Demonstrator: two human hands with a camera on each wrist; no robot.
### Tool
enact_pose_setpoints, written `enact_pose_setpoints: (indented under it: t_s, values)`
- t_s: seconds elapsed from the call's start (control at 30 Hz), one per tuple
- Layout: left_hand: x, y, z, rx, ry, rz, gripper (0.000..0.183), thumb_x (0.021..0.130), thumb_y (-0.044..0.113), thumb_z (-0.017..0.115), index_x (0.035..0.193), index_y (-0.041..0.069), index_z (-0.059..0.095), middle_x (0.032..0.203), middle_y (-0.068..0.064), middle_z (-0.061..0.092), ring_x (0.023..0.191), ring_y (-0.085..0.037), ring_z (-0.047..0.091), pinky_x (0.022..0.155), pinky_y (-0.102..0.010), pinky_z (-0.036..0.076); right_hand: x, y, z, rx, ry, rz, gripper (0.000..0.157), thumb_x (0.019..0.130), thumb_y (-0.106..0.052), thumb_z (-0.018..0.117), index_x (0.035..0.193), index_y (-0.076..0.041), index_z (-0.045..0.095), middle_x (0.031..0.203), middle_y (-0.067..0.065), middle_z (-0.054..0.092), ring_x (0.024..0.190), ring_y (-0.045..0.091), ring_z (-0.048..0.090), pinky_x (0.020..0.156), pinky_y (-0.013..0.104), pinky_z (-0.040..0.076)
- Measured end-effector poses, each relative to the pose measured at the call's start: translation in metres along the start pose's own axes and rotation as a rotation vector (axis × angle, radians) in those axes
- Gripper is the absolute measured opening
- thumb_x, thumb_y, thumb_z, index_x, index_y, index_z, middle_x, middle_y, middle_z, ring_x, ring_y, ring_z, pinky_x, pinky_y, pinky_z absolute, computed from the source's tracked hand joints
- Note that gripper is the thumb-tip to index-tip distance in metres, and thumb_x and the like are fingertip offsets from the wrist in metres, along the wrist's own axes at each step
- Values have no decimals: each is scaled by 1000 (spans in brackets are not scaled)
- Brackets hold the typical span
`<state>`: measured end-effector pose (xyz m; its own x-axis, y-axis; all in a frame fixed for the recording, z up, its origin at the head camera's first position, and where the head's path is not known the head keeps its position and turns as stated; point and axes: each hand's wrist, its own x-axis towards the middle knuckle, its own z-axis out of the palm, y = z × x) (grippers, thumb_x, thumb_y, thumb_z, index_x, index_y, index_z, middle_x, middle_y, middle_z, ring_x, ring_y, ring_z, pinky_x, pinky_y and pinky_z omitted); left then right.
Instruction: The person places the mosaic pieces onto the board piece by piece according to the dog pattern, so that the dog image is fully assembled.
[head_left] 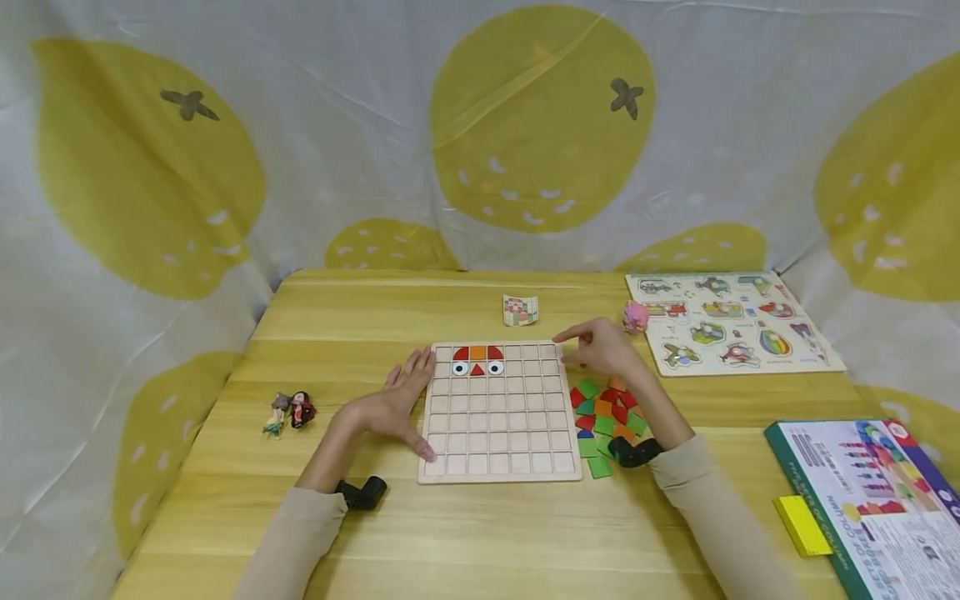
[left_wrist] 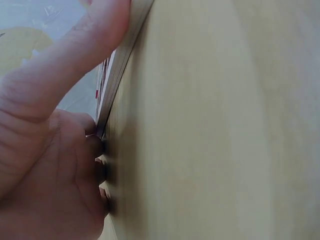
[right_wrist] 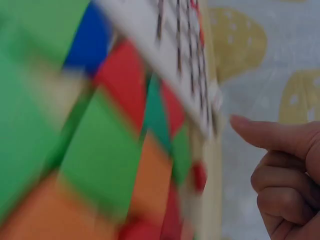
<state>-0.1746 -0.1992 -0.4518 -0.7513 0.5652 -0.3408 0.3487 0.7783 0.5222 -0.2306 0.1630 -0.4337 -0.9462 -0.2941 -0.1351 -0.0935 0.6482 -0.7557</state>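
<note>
A pale wooden grid board (head_left: 498, 421) lies in front of me. Its upper rows hold red curved pieces, an orange square (head_left: 477, 353), a red triangle (head_left: 477, 370) and two eye tiles (head_left: 460, 368). My left hand (head_left: 392, 408) spreads along the board's left side, thumb at the near left corner and fingertips at the edge. In the left wrist view the thumb overlaps the board's side (left_wrist: 120, 65). My right hand (head_left: 600, 346) holds nothing visible; its index finger points at the far right corner, the other fingers curled. Loose coloured tiles (head_left: 606, 417) lie right of the board.
A small pattern card (head_left: 521, 310) lies behind the board. At the back right are a pink toy (head_left: 635, 317) and a picture puzzle board (head_left: 738, 325). A box (head_left: 870, 500) and a yellow block (head_left: 803, 526) sit at the near right, two small figures (head_left: 288, 411) at the left.
</note>
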Motion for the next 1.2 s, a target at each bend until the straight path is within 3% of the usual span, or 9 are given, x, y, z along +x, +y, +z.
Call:
enact_pose_setpoints:
  t_s: [0.2, 0.4, 0.67, 0.8, 0.9, 1.07, 1.2]
  values:
    - [1, 1, 1, -6, -1, 7, 152, 53, 53, 88, 152, 3, -17, 158, -16, -27, 147, -36, -23, 120, -59, -8, -12, 40, -24, 35, -14, 59, 32, 80, -8, 77, 111, -6, 73, 50, -4, 29, 45, 11, 22, 43, 22, 22]
    - [-1, -1, 1, 4, 4, 12, 152, 53, 55, 87, 152, 3, -17, 158, -16, -27, 147, -36, -23, 119, -59, -8, -5, 42, -20, 66, -26, 77, 29, 78, -11, 79, 106, -8, 75, 51, -5, 32, 48, 11, 25, 45, 23, 23]
    - [0, 1, 0, 17, 7, 11, 153, 53, 55, 87, 151, 2, -17, 158, -17, -26, 147, -37, -22, 120, -59, -7, -3, 40, -16, -51, 58, 70, 25, 74, -19, 84, 93, -5, 74, 50, -5, 35, 47, 12, 31, 44, 22, 26]
    - [-1, 0, 0, 10, 10, -12, 154, 51, 56, 88, 152, 4, -17, 159, -15, -26, 148, -35, -22, 120, -57, -7, -1, 22, -8, -48, 76, 22, 25, 77, -21, 81, 96, -6, 74, 49, -5, 33, 46, 12, 28, 44, 23, 25]
    - [-1, -1, 0, 6, 20, -17, 155, 50, 56, 88, 152, 4, -17, 159, -15, -27, 148, -35, -22, 120, -57, -8, 3, -3, 6, 0, 40, -3, 23, 79, -20, 80, 98, -8, 74, 50, -4, 32, 47, 12, 26, 47, 24, 24]
    - [0, -1, 2, -6, 17, -3, 154, 51, 56, 88, 152, 5, -18, 159, -15, -26, 148, -34, -23, 120, -57, -7, 15, -47, 49, 42, -38, -27, 20, 78, -16, 80, 97, -10, 74, 50, -3, 32, 48, 11, 25, 48, 24, 24]
    - [0, -1, 2, -15, 9, -7, 154, 51, 56, 88, 152, 6, -18, 159, -14, -26, 148, -33, -24, 121, -57, -8, 30, -77, 87, 15, -50, -92, 21, 75, -16, 83, 93, -10, 75, 55, -1, 45, 50, 10, 32, 47, 22, 27]
